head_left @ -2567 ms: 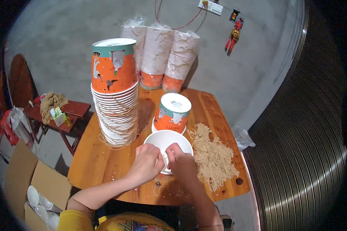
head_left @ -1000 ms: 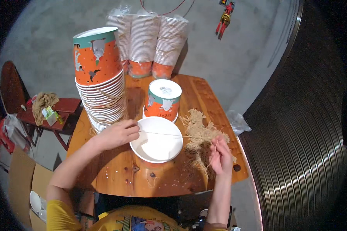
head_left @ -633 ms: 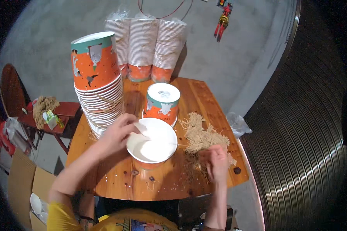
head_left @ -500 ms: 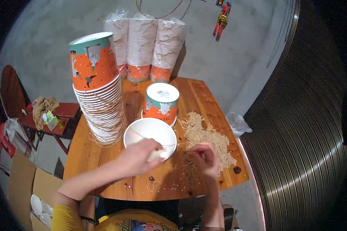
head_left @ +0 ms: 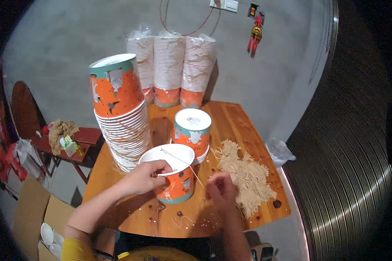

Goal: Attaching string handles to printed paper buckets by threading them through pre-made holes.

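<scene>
- Head view: my left hand [head_left: 146, 176] is gripping the rim of the orange paper cup [head_left: 175, 185] standing upright on the desk [head_left: 248, 130].
- My right hand [head_left: 220, 191] fingers are pinching closed beside the pale string pile [head_left: 248, 176]; a thin string [head_left: 180, 161] is crossing the cup's mouth.

A single head-worn fisheye camera looked steeply down from above the person's chest onto the wooden worktop [head_left: 243, 126], facing forward and away from the body. It sat close: both forearms entered from the lower edge, and the left grip [head_left: 146, 176] and right grip [head_left: 221, 190] lay just below the picture's centre. Beyond the grips the view reached the grey floor; straight edges bent toward the dark round rim. No second view shared the scene.
</scene>
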A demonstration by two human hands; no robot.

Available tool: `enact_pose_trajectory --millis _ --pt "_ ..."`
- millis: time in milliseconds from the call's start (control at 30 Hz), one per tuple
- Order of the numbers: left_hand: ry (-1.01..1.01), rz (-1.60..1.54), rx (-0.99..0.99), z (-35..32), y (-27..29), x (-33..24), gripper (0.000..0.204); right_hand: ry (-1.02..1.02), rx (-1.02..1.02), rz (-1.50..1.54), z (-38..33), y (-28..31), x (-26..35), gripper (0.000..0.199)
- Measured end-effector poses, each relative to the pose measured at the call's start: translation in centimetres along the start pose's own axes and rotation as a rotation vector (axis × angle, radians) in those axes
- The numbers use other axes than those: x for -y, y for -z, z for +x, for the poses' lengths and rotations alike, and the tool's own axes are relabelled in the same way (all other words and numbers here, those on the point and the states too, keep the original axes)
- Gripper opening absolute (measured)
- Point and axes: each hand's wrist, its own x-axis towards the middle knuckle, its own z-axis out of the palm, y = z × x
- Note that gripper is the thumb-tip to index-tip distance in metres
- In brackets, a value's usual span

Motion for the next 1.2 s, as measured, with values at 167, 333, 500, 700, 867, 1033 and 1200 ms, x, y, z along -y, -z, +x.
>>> enact_pose_trajectory --millis 167,333,500,700,867,1033,1200 --pt "-0.062 -0.119 0.069 -0.4 0.7 0.7 0.027 -0.089 0.235 0.020 0.1 -0.8 1.9 0.012" --pt "0.071 -0.133 0.161 -0.3 1.1 -0.4 0.025 -0.197 0.303 -0.114 0.0 -1.1 2.4 0.012" --pt "0.105 -0.303 0.268 0.1 0.4 0.1 0.023 0.034 0.393 -0.422 -0.5 -1.4 0.4 0.019" --pt "0.094 -0.246 0.284 0.4 -0.3 0.0 0.018 0.233 0.285 -0.530 -1.1 -2.6 0.3 0.033" --pt "0.094 -0.235 0.318 0.5 -0.6 -0.7 0.016 0.234 0.247 -0.615 -1.3 -2.6 0.7 0.030" --pt "0.084 -0.236 0.275 0.9 -0.5 0.2 0.018 -0.092 0.206 -0.557 -2.0 -2.6 0.6 0.019" --pt "0.072 -0.178 0.233 1.0 -0.5 -0.9 0.019 -0.259 0.071 -0.385 -1.9 -2.9 1.0 0.008"
